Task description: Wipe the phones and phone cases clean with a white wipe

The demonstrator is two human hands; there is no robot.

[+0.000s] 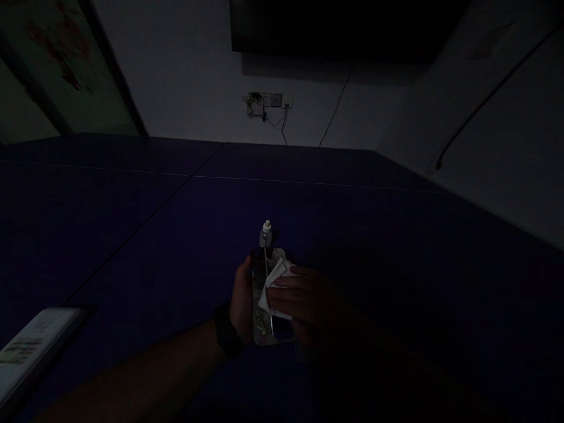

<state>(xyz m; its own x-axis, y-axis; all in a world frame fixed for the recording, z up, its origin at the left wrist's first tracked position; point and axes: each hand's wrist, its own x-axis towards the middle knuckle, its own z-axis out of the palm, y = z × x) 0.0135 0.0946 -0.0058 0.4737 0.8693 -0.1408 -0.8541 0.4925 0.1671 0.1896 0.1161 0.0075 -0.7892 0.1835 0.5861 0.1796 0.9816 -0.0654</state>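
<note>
My left hand (241, 299), with a dark band on its wrist, grips the left edge of a phone (261, 329) in a patterned case. Pressed on the phone's face is a folded white cloth or tissue (274, 294), and my right hand (299, 299) has its fingers laid over it. The cloth and the right fingers hide much of the phone's middle and right side. Just beyond the phone's far end stands a small clear bottle (265, 238) with a white tip, upright on the table.
The room is very dark. A dark blue table (176, 235) spreads under my hands to the wall. A long white box-like object (39, 346) lies at the lower left. Sockets (267, 101) with cables and a large dark screen (343, 29) are on the wall.
</note>
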